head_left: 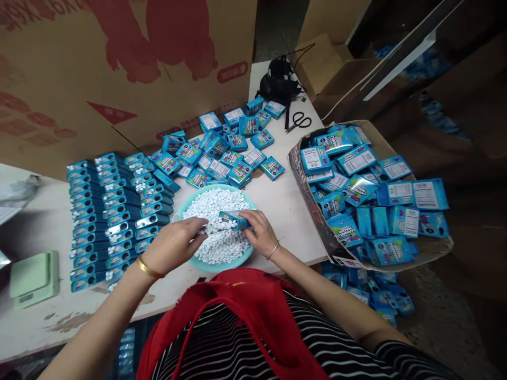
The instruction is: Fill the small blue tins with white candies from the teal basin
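My right hand (259, 229) grips a small blue box (233, 218), held flat over a teal bowl (198, 261) heaped with small white candies (217, 211). My left hand (174, 245) is at the box's open end, fingertips pinched among the candies. Whether it holds any is hidden. Rows of filled blue boxes (114, 211), open ends showing white candies, lie to the left of the bowl. A loose pile of flat blue boxes (222, 150) sits behind the bowl.
A cardboard carton (312, 211) full of blue boxes stands at the right, off the table's edge, with more boxes on the floor below. Black scissors (299, 121) and a black object lie at the back. A green scale (34, 277) sits at the left. Large cartons wall the back.
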A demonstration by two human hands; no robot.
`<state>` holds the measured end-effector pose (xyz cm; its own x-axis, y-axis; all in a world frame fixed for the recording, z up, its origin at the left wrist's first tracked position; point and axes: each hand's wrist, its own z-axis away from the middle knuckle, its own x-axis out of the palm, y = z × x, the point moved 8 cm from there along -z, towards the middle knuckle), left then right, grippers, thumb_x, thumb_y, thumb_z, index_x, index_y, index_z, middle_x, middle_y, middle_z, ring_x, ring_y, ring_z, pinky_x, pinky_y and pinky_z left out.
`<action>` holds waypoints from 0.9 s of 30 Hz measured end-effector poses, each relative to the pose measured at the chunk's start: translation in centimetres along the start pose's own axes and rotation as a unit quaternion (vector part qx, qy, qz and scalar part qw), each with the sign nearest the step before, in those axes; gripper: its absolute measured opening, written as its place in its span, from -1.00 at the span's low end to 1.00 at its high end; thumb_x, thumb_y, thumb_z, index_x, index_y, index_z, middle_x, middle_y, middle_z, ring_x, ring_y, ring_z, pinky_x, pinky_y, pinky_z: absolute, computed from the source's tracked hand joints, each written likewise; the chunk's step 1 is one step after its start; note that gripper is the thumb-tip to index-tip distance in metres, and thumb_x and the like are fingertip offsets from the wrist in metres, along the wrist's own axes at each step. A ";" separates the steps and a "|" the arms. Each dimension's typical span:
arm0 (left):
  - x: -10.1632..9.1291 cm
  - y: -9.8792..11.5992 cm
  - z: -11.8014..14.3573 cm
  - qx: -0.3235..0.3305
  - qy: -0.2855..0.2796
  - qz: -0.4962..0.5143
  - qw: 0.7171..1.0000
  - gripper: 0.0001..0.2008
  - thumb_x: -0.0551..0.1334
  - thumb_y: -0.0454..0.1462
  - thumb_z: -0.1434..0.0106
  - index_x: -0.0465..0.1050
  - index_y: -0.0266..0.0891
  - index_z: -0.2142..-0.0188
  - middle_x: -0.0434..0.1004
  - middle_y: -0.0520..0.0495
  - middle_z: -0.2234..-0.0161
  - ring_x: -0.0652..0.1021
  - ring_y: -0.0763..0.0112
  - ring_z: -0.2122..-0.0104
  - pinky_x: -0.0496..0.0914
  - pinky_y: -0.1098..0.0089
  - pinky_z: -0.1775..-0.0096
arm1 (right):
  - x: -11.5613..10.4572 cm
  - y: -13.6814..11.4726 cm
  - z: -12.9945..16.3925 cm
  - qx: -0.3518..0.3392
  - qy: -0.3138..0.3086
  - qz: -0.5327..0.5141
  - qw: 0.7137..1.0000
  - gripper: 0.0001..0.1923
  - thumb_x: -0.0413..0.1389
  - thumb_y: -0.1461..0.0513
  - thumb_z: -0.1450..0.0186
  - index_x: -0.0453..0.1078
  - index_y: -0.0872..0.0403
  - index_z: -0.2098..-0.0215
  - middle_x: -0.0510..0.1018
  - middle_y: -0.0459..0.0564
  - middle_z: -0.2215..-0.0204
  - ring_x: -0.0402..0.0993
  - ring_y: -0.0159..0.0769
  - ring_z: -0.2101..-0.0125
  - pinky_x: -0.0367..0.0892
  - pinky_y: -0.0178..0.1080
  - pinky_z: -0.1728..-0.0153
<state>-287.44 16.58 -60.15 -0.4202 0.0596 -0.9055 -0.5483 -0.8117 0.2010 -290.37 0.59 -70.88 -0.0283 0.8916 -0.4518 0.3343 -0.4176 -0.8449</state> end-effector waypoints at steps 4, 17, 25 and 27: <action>-2.2 2.4 -0.4 -0.022 -0.055 -0.133 0.989 -0.78 0.03 -0.24 -0.32 0.36 -0.24 0.12 0.53 -0.13 0.28 0.55 0.20 0.35 0.33 0.31 0.42 | 0.4 -0.3 0.0 -0.003 0.004 -0.010 1.000 -0.59 -0.01 0.34 -0.24 0.30 0.08 -0.06 0.43 0.10 0.02 0.31 -0.13 0.00 0.28 0.00 -0.06; 2.8 -5.2 3.4 -0.161 -0.014 -0.079 0.984 -0.71 -0.03 -0.17 -0.34 0.38 -0.20 0.10 0.49 -0.11 0.20 0.52 0.23 0.24 0.35 0.34 0.32 | -1.1 1.5 0.1 0.035 0.043 -0.038 0.998 -0.60 0.01 0.31 -0.25 0.28 0.04 -0.07 0.44 0.08 0.02 0.32 -0.14 -0.01 0.28 -0.02 -0.06; 15.6 -6.2 -1.6 -0.187 0.036 0.134 0.972 -0.76 0.02 -0.28 -0.28 0.35 -0.26 0.11 0.46 -0.25 0.12 0.48 0.15 0.11 0.37 0.24 0.14 | -2.8 3.1 0.2 0.089 0.072 -0.040 0.993 -0.65 0.05 0.27 -0.24 0.31 0.03 -0.01 0.44 0.09 0.06 0.34 -0.12 0.03 0.29 -0.02 -0.02; 16.7 -5.4 -3.4 -0.184 0.051 0.160 0.968 -0.77 0.03 -0.32 -0.25 0.34 -0.27 0.12 0.45 -0.27 0.09 0.48 0.16 0.11 0.37 0.22 0.12 | -2.7 3.3 0.2 0.104 0.071 -0.048 0.991 -0.65 0.05 0.27 -0.24 0.31 0.03 0.00 0.44 0.08 0.07 0.35 -0.12 0.04 0.31 -0.03 0.00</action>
<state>-289.09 20.00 -77.64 -0.4420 -0.2715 -0.8549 -0.0989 -0.9325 0.3473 -289.43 -3.24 -72.50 0.0873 0.9382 -0.3349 0.1357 -0.3442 -0.9290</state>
